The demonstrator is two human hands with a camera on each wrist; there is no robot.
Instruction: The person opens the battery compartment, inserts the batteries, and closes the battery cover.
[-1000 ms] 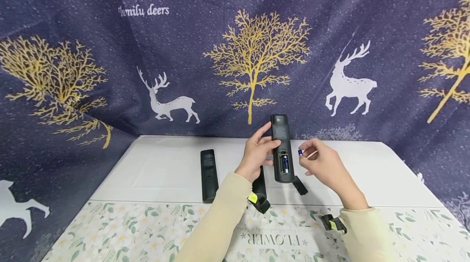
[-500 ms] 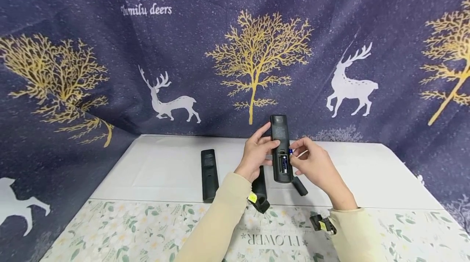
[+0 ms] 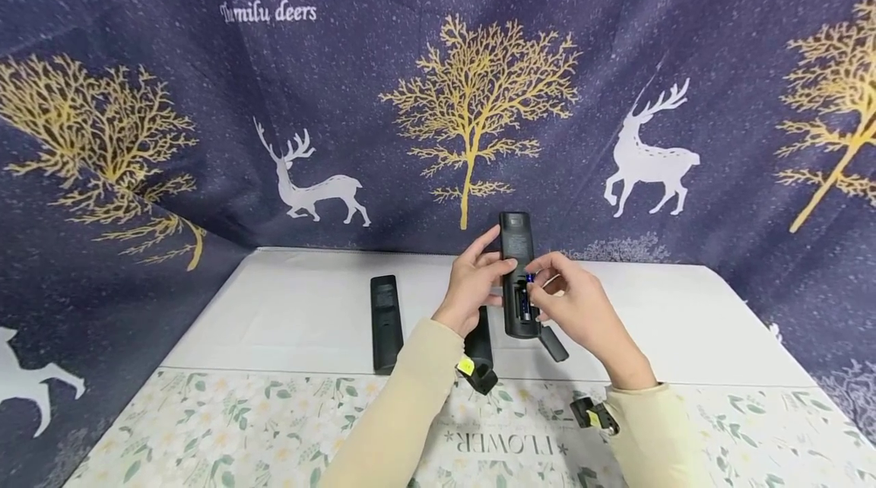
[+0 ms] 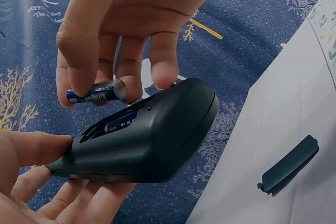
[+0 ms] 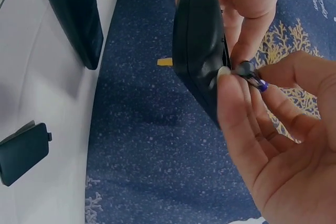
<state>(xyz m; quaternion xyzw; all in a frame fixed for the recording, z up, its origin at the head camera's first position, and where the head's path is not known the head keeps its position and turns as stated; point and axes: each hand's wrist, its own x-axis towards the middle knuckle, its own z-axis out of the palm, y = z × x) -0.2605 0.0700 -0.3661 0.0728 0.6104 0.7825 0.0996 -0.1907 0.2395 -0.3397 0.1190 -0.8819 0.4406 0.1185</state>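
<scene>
My left hand [image 3: 472, 284] grips a black remote control [image 3: 516, 245], its back turned toward me and its battery compartment uncovered. One blue battery [image 4: 119, 124] lies inside that compartment. Between thumb and fingers, my right hand [image 3: 578, 302] pinches a second blue battery [image 4: 97, 94], which hovers just over the opening in the left wrist view. In the right wrist view, a fingertip [image 5: 224, 72] of the right hand meets the remote's edge beside the pinched battery. The black battery cover [image 3: 553, 343] lies on the white table below the remote.
Another black remote [image 3: 387, 324] lies face down to the left on the white tabletop [image 3: 294, 313]. A further black remote [image 3: 481, 340] is partly hidden behind the left wrist. A floral cloth [image 3: 274, 427] covers the near side, and a dark blue deer-print curtain [image 3: 411, 93] hangs behind.
My right hand has moved left, bringing the pinched battery from beside the remote to over its compartment. The left hand keeps its grip on the remote, nearly still.
</scene>
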